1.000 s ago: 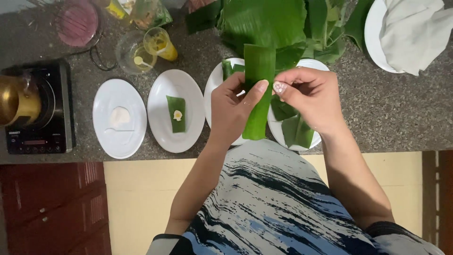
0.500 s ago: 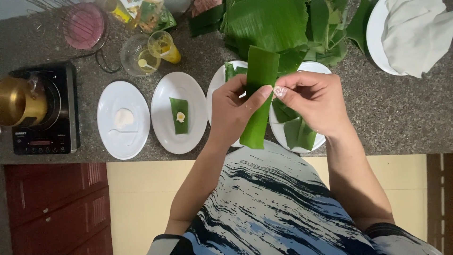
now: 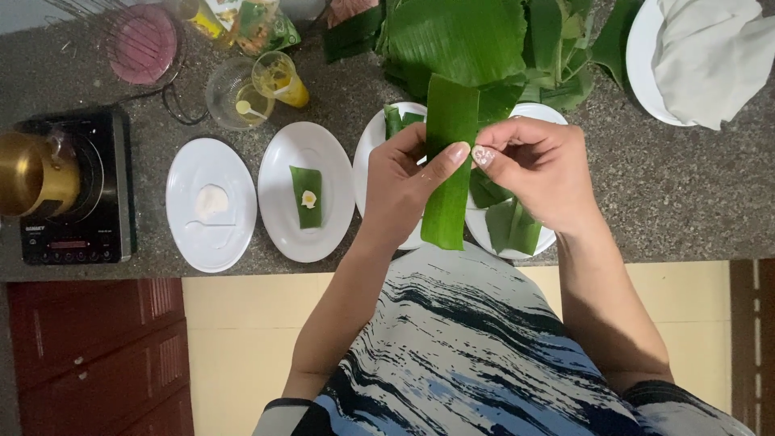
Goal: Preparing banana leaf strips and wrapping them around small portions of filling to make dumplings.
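A long green banana-leaf strip [image 3: 449, 161] is held upright over the counter by both of my hands. My left hand [image 3: 408, 182] grips its left edge with the thumb across the front. My right hand [image 3: 539, 165] pinches its right edge at the same height. Under the hands sit two white plates, one [image 3: 370, 145] with leaf pieces behind my left hand, the other [image 3: 517, 234] holding cut leaf strips. Further left, a white plate [image 3: 282, 210] carries a small leaf piece [image 3: 306, 196] with a pale dab of filling on it.
A white plate with white dough [image 3: 211, 203] lies left of that. An induction cooker [image 3: 77, 190] with a brass pot [image 3: 32, 173] stands at far left. Glasses [image 3: 278, 78], a pink lid [image 3: 141, 42], whole banana leaves [image 3: 460, 36] and a cloth-covered plate [image 3: 702, 56] line the back.
Both hands have kept their hold on the leaf strip at about the same place; the view has shifted slightly to the left.
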